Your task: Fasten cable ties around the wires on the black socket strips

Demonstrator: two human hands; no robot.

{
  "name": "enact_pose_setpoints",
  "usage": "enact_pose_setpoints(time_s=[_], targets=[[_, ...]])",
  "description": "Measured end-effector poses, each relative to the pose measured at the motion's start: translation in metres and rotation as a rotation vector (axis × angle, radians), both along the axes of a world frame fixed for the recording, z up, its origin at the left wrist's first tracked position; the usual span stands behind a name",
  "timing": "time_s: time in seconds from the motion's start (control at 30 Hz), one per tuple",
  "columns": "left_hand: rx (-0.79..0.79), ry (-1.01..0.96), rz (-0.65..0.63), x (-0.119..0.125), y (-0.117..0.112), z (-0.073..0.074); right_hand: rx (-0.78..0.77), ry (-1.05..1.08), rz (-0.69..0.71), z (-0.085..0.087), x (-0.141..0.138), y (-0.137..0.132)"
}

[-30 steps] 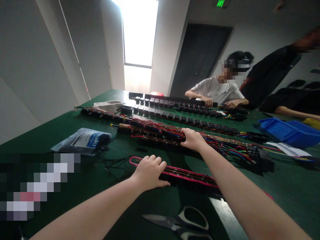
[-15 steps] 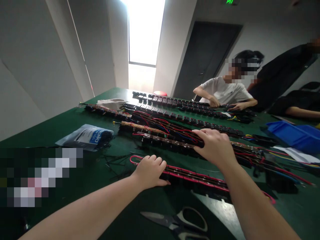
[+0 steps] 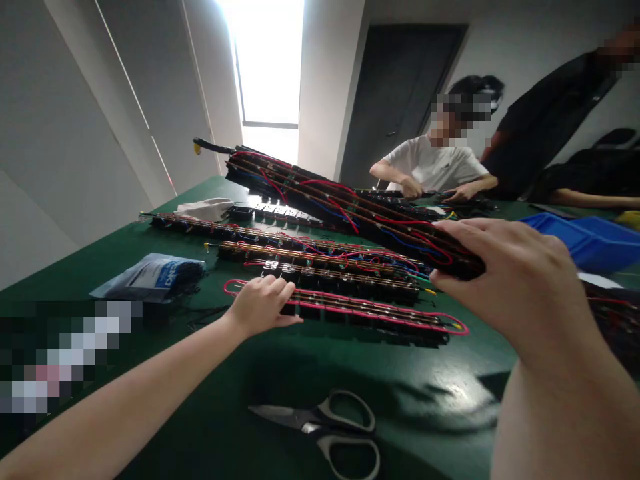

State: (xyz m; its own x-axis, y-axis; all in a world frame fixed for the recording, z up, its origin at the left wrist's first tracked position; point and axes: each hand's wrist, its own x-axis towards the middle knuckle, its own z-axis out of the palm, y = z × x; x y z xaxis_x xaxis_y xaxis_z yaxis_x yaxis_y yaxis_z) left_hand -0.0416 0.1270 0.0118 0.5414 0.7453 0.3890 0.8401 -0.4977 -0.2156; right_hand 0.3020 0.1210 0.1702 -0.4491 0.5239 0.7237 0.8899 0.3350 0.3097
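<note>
Over the table (image 3: 440,393), your right hand (image 3: 515,287) grips the raised strip (image 3: 320,197) by its end; sagging could snag the wires below (image 3: 320,257). Left hand (image 3: 260,305) rests open on the pink-wired strip (image 3: 370,310).

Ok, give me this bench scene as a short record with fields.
left hand: rests on the left end of the pink-wired strip lying on the green table
right hand: fingers grip one end of a long wired strip held tilted above the table, far end higher
other strips: several in rows on the table behind
foreground: scissors
left side: bag of black ties
right side: blue bin
far end: a person in a white shirt, hands on another strip
</note>
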Motion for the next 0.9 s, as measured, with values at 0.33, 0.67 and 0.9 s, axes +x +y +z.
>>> enact_pose_setpoints(time_s=[0.33,0.67,0.9], targets=[[0.072,-0.075,0.182,-0.035,0.074,0.031,0.099,-0.024,-0.177,0.01,0.024,-0.012],[0.022,-0.143,0.343,-0.009,0.131,0.017,-0.074,-0.02,0.006,0.002,0.018,0.001],[0.018,-0.261,0.262,0.014,0.103,-0.014,-0.176,-0.019,0.027,-0.006,0.01,0.005]])
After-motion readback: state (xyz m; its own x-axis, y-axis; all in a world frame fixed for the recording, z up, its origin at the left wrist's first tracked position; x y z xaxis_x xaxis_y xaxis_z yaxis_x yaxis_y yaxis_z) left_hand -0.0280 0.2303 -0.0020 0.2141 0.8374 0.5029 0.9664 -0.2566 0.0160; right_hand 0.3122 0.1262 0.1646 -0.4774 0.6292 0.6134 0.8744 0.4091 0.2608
